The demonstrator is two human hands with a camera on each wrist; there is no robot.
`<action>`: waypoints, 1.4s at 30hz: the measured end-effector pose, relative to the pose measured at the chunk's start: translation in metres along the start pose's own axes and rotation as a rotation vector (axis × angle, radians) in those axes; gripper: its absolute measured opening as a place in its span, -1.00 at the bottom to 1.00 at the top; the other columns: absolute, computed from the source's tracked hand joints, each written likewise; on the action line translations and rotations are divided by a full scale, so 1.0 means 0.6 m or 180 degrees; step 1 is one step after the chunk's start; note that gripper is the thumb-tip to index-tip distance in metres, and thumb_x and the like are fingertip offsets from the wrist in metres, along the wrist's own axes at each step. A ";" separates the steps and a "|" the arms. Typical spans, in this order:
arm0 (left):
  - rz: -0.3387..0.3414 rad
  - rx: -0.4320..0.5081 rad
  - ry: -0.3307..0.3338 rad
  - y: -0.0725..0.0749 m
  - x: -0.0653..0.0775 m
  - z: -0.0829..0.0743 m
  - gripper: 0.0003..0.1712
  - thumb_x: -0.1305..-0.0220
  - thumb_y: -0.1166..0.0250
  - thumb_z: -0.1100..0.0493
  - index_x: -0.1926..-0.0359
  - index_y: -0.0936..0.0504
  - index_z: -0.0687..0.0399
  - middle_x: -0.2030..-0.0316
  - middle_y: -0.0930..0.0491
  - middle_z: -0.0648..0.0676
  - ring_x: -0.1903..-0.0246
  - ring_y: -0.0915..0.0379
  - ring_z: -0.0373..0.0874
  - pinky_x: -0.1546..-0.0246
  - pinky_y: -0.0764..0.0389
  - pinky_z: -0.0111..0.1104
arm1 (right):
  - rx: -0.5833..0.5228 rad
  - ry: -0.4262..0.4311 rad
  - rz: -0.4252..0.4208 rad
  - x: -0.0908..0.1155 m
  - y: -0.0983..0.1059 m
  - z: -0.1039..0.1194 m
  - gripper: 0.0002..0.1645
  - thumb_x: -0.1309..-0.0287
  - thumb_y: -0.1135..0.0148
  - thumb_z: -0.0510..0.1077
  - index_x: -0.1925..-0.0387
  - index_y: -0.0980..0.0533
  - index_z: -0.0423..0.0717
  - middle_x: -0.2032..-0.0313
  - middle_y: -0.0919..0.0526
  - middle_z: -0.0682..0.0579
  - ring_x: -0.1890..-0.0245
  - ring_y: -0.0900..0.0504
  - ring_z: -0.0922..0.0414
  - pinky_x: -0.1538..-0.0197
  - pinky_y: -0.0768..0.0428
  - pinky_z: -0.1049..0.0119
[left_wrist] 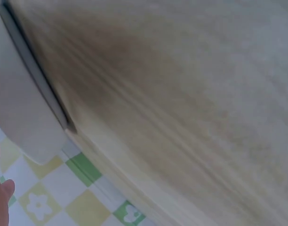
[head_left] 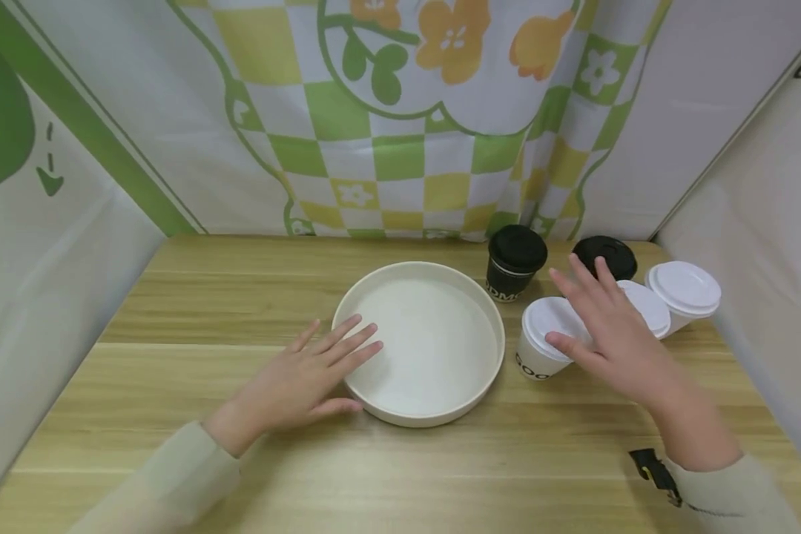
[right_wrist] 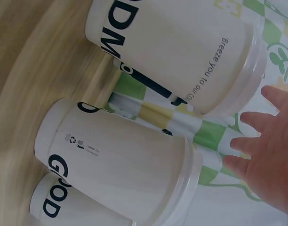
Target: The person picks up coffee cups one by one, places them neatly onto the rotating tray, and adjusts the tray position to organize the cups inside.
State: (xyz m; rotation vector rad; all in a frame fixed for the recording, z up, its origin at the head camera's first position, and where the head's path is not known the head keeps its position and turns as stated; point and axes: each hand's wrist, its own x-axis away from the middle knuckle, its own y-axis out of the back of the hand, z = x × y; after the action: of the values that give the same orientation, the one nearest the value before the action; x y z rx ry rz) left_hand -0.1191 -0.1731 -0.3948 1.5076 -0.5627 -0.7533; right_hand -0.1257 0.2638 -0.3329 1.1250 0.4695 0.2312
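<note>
A round cream tray (head_left: pixel 434 348) lies flat on the wooden table. Over its left rim reaches my left hand (head_left: pixel 300 378), fingers straight and spread; whether it touches the tray I cannot tell. My right hand (head_left: pixel 610 334) hovers above the paper cups with fingers extended, holding nothing. Beneath and beside it stand a white-lidded cup (head_left: pixel 541 352), a second white cup (head_left: pixel 650 308) partly covered by the hand, and a third white cup (head_left: pixel 684 289). The right wrist view shows that hand (right_wrist: pixel 271 160) near the lids of the upright white cups (right_wrist: pixel 125 155).
A black cup (head_left: pixel 510 263) stands behind the tray's right side. Another black lid (head_left: pixel 610 256) shows behind the right hand. A checked, flowered curtain (head_left: pixel 400 156) hangs along the table's back edge. A black strap with a buckle (head_left: pixel 654 475) is at the right sleeve.
</note>
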 end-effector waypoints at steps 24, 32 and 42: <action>-0.0184 -0.0160 -0.0258 -0.027 0.014 0.002 -0.29 -0.46 -0.06 -0.21 -0.53 -0.16 -0.20 -0.52 -0.17 -0.06 -0.53 -0.04 -0.08 -0.40 -0.36 0.11 | 0.0360 0.0146 0.0194 0.013 -0.039 -0.002 -0.02 -0.23 -0.28 0.20 -0.55 -0.06 0.18 -0.56 0.00 -0.16 -0.50 0.02 -0.40 -0.30 -0.21 -0.53; -0.0172 -0.0127 -0.0272 -0.029 0.015 0.004 -0.31 -0.47 -0.08 -0.17 -0.53 -0.17 -0.22 -0.52 -0.18 -0.06 -0.52 -0.07 -0.07 -0.37 -0.41 0.09 | 0.0453 0.0312 0.0103 0.011 -0.044 -0.005 -0.09 -0.20 -0.33 0.17 -0.50 -0.19 0.12 -0.50 -0.17 -0.20 -0.40 -0.19 -0.43 -0.21 -0.44 -0.42; -0.0216 -0.0113 -0.0274 -0.030 0.016 0.005 -0.33 -0.45 -0.12 -0.14 -0.50 -0.24 -0.19 -0.50 -0.23 -0.04 -0.51 -0.09 -0.05 -0.36 -0.43 0.07 | 0.0512 0.0495 -0.0068 0.002 -0.046 -0.012 -0.12 -0.07 -0.42 -0.01 -0.42 -0.30 0.01 -0.36 -0.37 -0.24 -0.26 -0.36 -0.28 -0.15 -0.52 -0.31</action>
State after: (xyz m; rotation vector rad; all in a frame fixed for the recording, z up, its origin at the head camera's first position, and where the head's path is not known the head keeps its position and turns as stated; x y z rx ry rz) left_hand -0.1166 -0.1803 -0.4139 1.4727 -0.5617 -0.8798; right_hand -0.1296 0.2584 -0.3609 1.2638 0.6467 0.2671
